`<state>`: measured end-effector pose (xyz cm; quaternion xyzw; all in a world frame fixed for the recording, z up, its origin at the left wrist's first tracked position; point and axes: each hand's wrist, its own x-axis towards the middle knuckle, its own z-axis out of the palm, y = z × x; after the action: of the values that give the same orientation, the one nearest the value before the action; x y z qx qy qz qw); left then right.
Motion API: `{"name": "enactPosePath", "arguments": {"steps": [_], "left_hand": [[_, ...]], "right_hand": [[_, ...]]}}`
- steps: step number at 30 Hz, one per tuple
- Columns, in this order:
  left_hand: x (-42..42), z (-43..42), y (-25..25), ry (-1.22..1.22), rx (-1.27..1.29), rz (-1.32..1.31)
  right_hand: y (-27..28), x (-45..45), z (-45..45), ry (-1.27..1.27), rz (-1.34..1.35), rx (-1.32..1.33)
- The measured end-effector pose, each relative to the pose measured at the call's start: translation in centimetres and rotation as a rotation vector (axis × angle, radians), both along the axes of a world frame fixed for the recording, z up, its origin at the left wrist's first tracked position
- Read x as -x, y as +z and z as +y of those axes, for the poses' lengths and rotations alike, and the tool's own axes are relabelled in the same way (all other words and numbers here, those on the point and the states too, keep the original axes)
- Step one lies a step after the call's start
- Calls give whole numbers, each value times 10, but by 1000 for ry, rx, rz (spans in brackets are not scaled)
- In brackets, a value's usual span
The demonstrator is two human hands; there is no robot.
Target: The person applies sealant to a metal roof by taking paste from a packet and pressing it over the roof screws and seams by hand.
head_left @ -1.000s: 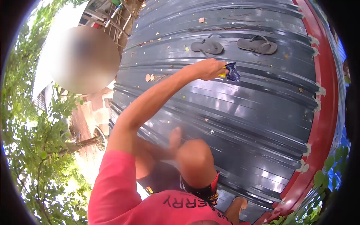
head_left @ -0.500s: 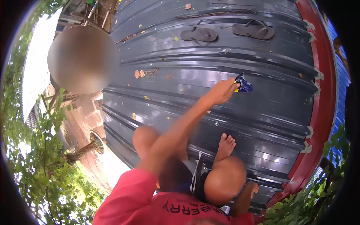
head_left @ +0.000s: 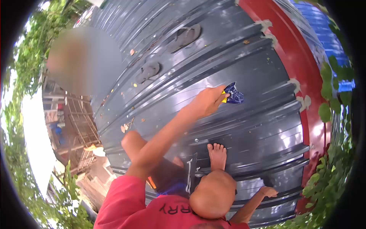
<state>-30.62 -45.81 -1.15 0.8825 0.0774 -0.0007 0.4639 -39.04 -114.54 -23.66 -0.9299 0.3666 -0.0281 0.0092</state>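
Note:
My left hand (head_left: pixel 209 101) reaches forward over the dark metal roof (head_left: pixel 263 133), closed on a crumpled blue and yellow packet (head_left: pixel 233 94). The yellow part lies at my fingertips, and the blue part sticks out beyond them. What is printed on the packet is too small to read. Low on the right, my right hand (head_left: pixel 269 191) is held out over the ribbed roof with its fingers curled in. Nothing shows in it. Between my arms are my bent knees and one bare foot (head_left: pixel 217 155) on the roof.
Two dark flip-flops, one (head_left: pixel 185 37) farther off and one (head_left: pixel 148 72) nearer, lie on the roof among dry leaves. A red edge strip (head_left: pixel 289 49) runs along the right side. Green leaves (head_left: pixel 328 183) overhang it. Wooden structures stand below at left.
The view has turned, so the flip-flops and roof ribs now slant. My left hand still grips the packet and appears slightly farther left. My right hand has moved out from beside my knee.

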Motion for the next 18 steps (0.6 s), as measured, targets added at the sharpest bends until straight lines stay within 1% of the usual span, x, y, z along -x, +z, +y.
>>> {"name": "enactPosePath", "arguments": {"steps": [1,2,3,4,5,6,7,8,10,11,12,15,18], "left_hand": [[-9,-11,9,-74,-51,-17],[-19,-22,16,-125,-95,-68],[-28,-32,21,-173,-132,-123],[-34,-44,27,-199,-130,-141],[-37,-57,32,-217,-129,-159],[-41,-68,38,-256,-144,-150],[-42,-78,44,-287,-167,-142],[-42,-85,48,-308,-194,-131],[-43,-95,51,-354,-196,-106],[-42,-98,51,-374,-201,-88],[-42,-100,46,-383,-199,-133],[-40,-109,51,-390,-129,-167],[-39,-113,54,-440,-147,-167]], "right_hand": [[18,3,-10,-66,-306,-62],[61,-9,44,-41,-633,-195],[119,-24,115,30,-955,-317],[157,-42,161,41,-998,-369],[187,-54,191,170,-978,-572],[208,-70,215,256,-874,-687],[213,-83,234,359,-881,-935],[232,-93,260,446,-779,-1072],[265,-113,297,703,-521,-1153],[264,-122,310,756,-512,-1230],[263,-129,319,813,-500,-1311],[273,-138,339,765,-378,-1594],[275,-144,342,810,-316,-1620]]}}
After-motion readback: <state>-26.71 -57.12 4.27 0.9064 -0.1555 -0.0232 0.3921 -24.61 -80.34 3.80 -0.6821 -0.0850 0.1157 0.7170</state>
